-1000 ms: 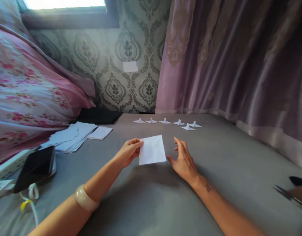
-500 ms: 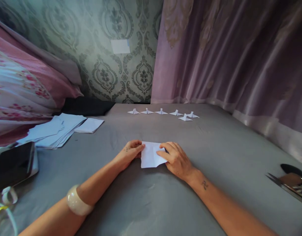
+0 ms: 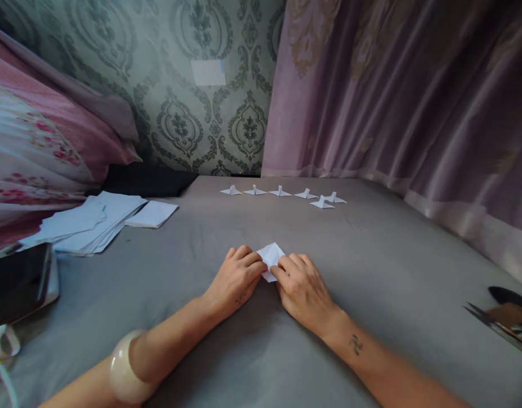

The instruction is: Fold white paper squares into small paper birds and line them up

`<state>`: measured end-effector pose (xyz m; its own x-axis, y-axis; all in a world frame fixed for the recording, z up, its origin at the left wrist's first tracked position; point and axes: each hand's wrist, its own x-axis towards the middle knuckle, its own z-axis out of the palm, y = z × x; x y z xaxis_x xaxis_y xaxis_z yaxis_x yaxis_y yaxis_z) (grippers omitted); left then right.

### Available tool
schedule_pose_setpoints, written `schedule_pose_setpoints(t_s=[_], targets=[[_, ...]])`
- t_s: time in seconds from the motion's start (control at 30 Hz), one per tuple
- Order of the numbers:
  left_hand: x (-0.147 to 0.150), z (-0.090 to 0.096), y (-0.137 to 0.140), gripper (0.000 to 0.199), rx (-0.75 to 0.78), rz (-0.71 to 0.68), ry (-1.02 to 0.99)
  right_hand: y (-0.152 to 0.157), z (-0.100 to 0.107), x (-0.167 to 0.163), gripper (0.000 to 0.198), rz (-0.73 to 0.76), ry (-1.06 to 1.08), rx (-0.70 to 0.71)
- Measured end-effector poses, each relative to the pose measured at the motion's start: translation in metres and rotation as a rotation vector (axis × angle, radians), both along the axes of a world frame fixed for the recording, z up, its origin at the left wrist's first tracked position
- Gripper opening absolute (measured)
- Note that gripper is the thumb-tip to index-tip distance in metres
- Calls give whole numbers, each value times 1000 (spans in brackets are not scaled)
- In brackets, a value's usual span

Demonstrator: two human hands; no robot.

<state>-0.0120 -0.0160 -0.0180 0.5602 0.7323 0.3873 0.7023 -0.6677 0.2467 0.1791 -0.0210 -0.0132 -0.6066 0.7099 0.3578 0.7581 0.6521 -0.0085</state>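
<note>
From where I stand, the white paper [image 3: 273, 256] sits around the middle of the grey surface [image 3: 227, 362], well short of its far edge, pinched at its left side by the left hand [image 3: 239, 276] and at its right by the right hand [image 3: 302, 283]. It should handle as light, thin and easily creased or torn, so it's best held by opposite edges with fingertips. One corner points toward the far edge, another back toward the person; fingers cover the sides, so I can't tell the long axis.
</note>
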Motion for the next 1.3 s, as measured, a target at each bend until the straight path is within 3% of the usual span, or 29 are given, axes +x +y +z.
schedule_pose_setpoints(t_s=[0.2, 0.3, 0.5, 0.67, 0.83, 1.03, 1.13, 1.2, 1.3], targets=[[-17, -7, 10, 27, -120, 28, -64, 13, -7, 19, 35, -68, 200, -169], [-18, -13, 12, 22, -201, 35, -145, 20, -10, 26, 29, -63, 223, -228], [-10, -12, 9, 21, -246, 255, -185, 23, -12, 24, 17, -48, 324, -303], [-7, -7, 9, 33, -303, 403, -230, 34, -17, 15, 20, -184, 445, -375], [-7, -11, 10, 31, -278, 468, -205, 43, -21, 10, 25, -304, 465, -405], [-12, -21, 10, 23, -192, 448, -138, 43, -23, 10, 25, -380, 420, -382], [-13, -19, 10, 21, -88, 406, -100, 41, -22, 10, 13, -338, 411, -351], [-11, -16, 10, 34, -58, 260, -49, 39, -19, 10, 12, -240, 370, -328], [-8, -9, 9, 52, -137, -33, 36, 35, -13, 10, 42, -41, 201, -315]])
